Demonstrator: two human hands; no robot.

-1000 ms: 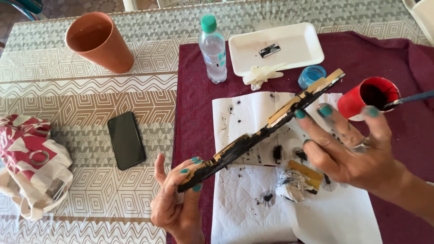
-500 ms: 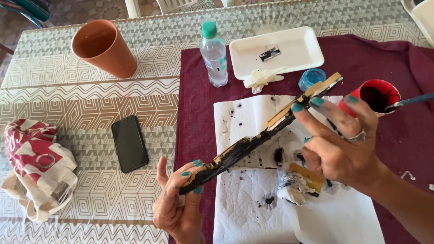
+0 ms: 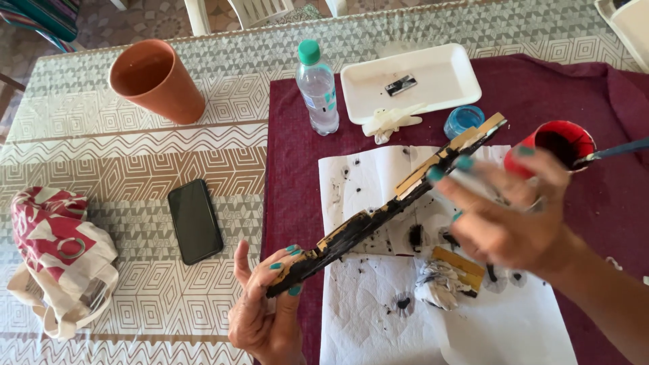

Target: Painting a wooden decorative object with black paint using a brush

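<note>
Item: long wooden strip (image 3: 385, 211), part black-painted, held edge-up over stained paper (image 3: 378, 311); left hand (image 3: 267, 307) fingers clamped on lower end, right hand (image 3: 503, 216) fingers pinching upper end w/ brush (image 3: 612, 152); step: mid-painting, bare wood at top needs more paint.

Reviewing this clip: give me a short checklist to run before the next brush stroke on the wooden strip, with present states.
1. Left hand grips the lower end of the wooden strip: ok.
2. Right hand steadies the upper end: ok.
3. Brush held in right hand: ok.
4. Paint on brush tip: cannot tell, hidden in the red cup.
5. Paper sheet lies under the strip: ok.
6. Phone lies apart from the paper: ok.
</note>
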